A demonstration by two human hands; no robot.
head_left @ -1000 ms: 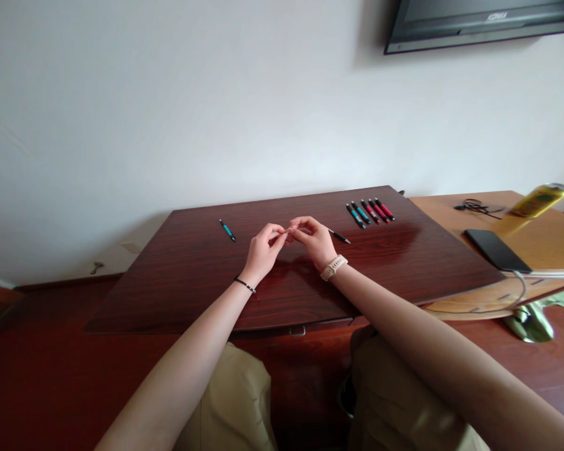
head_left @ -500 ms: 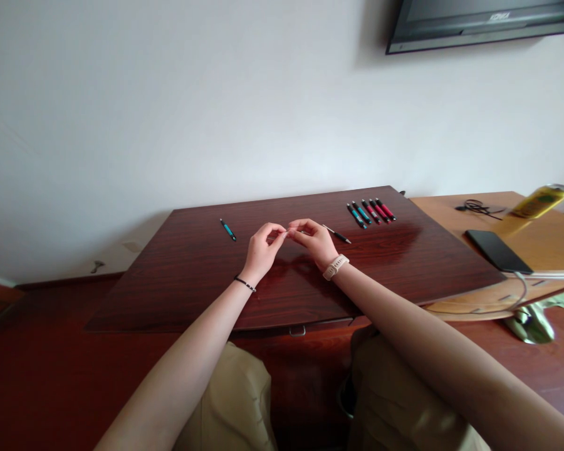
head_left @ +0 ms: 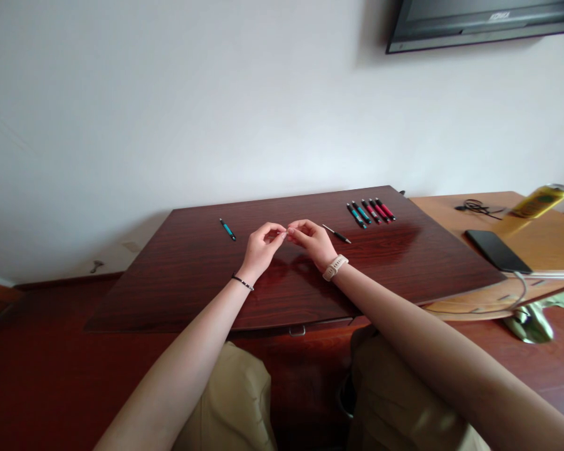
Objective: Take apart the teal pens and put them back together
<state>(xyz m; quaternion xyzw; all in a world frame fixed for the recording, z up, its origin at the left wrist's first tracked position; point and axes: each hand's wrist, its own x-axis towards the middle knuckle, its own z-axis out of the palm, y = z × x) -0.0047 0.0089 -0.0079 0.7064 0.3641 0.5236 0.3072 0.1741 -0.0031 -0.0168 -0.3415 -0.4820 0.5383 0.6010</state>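
Note:
Over the middle of the dark red table (head_left: 197,275), my left hand (head_left: 262,246) and my right hand (head_left: 313,242) meet at the fingertips. Both are pinched closed, and whatever small thing sits between the fingertips is too tiny to make out. Just right of my right hand lies a black and white pen part (head_left: 337,234). A teal pen (head_left: 228,229) rests to the left of my left hand. Toward the back right, teal pens (head_left: 358,213) and red pens (head_left: 380,210) lie side by side in a slanted row.
A lighter wooden desk (head_left: 559,244) adjoins on the right, bearing a black phone (head_left: 497,251) with a cable, a coiled black cord (head_left: 480,208) and a yellow can (head_left: 540,202). A screen (head_left: 489,25) hangs on the wall above.
My left hand has shifted very slightly left, and its fingertips stay against those of my right hand. The pens lie as before.

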